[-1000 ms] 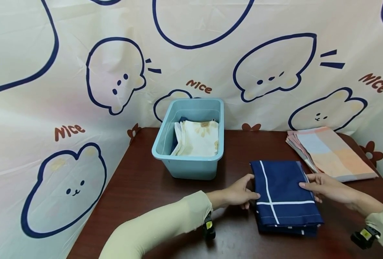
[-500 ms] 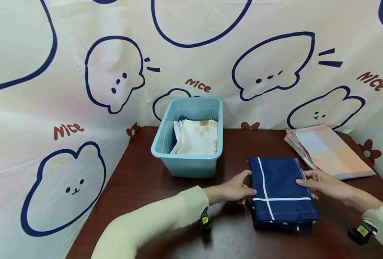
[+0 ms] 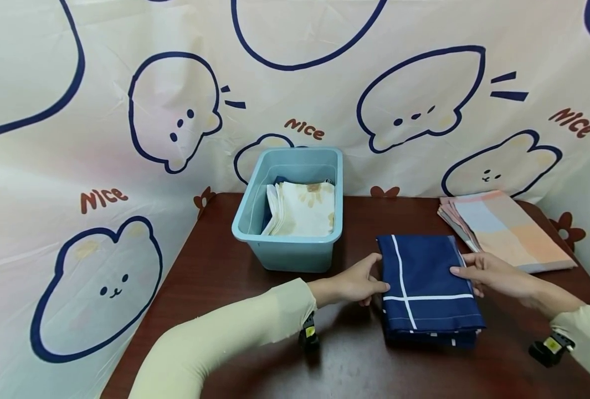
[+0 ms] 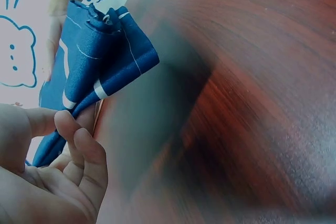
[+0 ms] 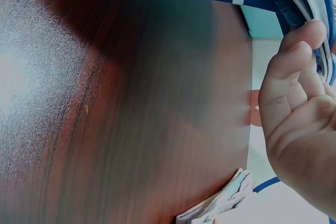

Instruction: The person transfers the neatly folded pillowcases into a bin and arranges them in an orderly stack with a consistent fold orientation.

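A folded navy cloth (image 3: 426, 277) with white stripes is held between both hands, raised over the table, as its shadow below it in the wrist views shows. My left hand (image 3: 357, 281) pinches its left side, thumb on top and fingers underneath. On the opposite side my right hand (image 3: 499, 277) grips the edge the same way. In the left wrist view the folded layers of the navy cloth (image 4: 97, 59) droop away from the left fingers (image 4: 86, 148). The right wrist view catches curled right fingers (image 5: 294, 61) at the cloth's layered edge.
A light blue plastic bin (image 3: 295, 255) stands at the back left of the dark wood table (image 3: 215, 310), holding folded cloths, the top one white with a tan flower print (image 3: 307, 210). A folded pastel checked cloth (image 3: 511, 230) lies at the back right. A printed curtain (image 3: 324, 88) hangs behind.
Both hands and the navy cloth have shifted slightly left and up in the head view, which has itself moved a little. Both grips stay the same.
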Motion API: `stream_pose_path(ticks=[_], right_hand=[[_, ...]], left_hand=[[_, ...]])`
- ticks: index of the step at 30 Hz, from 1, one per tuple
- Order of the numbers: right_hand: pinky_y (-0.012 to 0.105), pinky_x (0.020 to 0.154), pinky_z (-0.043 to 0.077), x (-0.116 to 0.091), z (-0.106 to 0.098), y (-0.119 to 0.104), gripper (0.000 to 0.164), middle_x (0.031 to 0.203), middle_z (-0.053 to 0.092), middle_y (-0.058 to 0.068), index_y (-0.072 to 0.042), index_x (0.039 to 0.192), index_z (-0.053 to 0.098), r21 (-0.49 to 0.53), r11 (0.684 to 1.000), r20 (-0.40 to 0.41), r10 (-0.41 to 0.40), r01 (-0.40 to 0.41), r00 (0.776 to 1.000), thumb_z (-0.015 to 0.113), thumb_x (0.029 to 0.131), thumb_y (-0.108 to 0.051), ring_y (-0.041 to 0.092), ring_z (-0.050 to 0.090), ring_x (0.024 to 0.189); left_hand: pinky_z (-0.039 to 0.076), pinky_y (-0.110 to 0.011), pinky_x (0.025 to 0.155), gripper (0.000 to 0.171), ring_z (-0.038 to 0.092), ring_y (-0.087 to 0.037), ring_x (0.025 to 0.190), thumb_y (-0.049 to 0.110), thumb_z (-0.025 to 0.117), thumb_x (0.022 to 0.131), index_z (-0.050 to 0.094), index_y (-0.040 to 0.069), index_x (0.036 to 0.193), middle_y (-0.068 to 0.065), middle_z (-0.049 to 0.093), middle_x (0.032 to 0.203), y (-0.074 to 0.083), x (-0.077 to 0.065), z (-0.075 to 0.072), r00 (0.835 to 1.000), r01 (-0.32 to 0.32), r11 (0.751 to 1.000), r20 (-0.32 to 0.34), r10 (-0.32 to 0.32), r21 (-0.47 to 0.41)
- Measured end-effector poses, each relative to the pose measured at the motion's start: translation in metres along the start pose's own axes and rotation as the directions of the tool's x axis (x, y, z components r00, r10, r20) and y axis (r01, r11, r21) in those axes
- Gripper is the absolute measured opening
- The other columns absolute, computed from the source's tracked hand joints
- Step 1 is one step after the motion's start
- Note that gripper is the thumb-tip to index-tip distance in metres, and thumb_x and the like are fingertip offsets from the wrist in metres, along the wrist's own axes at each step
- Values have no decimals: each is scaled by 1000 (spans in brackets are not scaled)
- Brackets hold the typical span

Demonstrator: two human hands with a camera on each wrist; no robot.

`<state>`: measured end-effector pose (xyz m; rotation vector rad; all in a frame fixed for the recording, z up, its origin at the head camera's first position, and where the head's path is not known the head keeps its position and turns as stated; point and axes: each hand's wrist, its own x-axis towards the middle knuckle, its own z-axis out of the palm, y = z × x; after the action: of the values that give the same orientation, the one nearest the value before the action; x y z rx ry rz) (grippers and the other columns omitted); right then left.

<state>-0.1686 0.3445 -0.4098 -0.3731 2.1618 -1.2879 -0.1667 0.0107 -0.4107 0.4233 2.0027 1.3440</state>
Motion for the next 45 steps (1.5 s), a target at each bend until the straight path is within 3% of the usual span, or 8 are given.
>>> stream_pose_path(ticks=[6, 12, 19, 24, 28, 34, 40, 45], right_hand=[[34, 64, 52, -1, 1, -7, 42, 78, 74, 0, 8, 136, 51, 12, 1000, 7, -8, 8, 1000, 43, 110, -24, 21, 60, 60], [32, 63, 52, -3, 2, -12, 46, 78, 73, -1, 8, 136, 50, -5, 999, -38, 33, -33, 999, 45, 109, -29, 19, 60, 60], [32, 66, 50, -1, 2, -15, 41, 63, 53, -7, 1, 131, 54, 7, 998, -78, 60, -60, 995, 44, 109, -32, 20, 57, 61], [33, 61, 49, 0, 2, -18, 29, 57, 37, -2, -5, 111, 58, 11, 1000, -107, 27, -26, 994, 43, 110, -30, 21, 54, 57], [33, 59, 48, 1, 2, -22, 32, 56, 35, 2, -8, 86, 49, 9, 1000, -119, 10, -9, 993, 43, 110, -28, 23, 50, 54], [34, 58, 49, 4, 1, -30, 35, 55, 30, 5, -10, 79, 43, 28, 1000, -130, -1, 5, 992, 44, 110, -27, 24, 42, 49], [31, 58, 50, 6, -3, -39, 29, 55, 36, -1, -10, 91, 57, 57, 998, -105, 0, 6, 994, 43, 110, -27, 17, 45, 49], [31, 52, 45, 7, -7, -46, 27, 64, 62, -8, -18, 106, 66, 69, 997, -98, 36, -30, 995, 42, 110, -32, 11, 55, 55]], left_hand=[[40, -27, 48, 68, 44, -14, 43, 15, 60, 102, 22, 16, 158, -2, 50, 56, 4, -4, -3, 1000, -6, 999, 6, 6, 32], [40, -27, 48, 68, 45, -16, 43, 15, 58, 103, 19, 16, 159, -2, 49, 55, 11, -6, -8, 999, -31, 999, 29, 29, 43], [41, -26, 47, 68, 46, -18, 44, 15, 58, 103, 19, 15, 159, -3, 52, 57, 22, -8, -15, 999, -47, 995, 21, 45, 87], [40, -25, 46, 68, 47, -16, 44, 15, 58, 103, 20, 15, 159, -2, 54, 58, 28, -9, -19, 999, -44, 995, 24, 41, 90], [40, -25, 47, 68, 48, -18, 47, 16, 58, 103, 19, 16, 159, -2, 55, 60, 33, -11, -23, 999, -35, 995, 30, 32, 95], [40, -25, 48, 66, 48, -16, 47, 17, 57, 104, 20, 16, 158, -10, 67, 72, 39, -12, -30, 999, -41, 992, 33, 37, 120], [40, -24, 49, 68, 48, -15, 48, 17, 57, 104, 18, 16, 159, -10, 67, 73, 44, -15, -36, 999, -42, 989, 36, 38, 139], [41, -25, 49, 69, 49, -15, 48, 18, 57, 104, 16, 16, 160, -2, 59, 65, 51, -19, -40, 999, -48, 986, 32, 44, 158]])
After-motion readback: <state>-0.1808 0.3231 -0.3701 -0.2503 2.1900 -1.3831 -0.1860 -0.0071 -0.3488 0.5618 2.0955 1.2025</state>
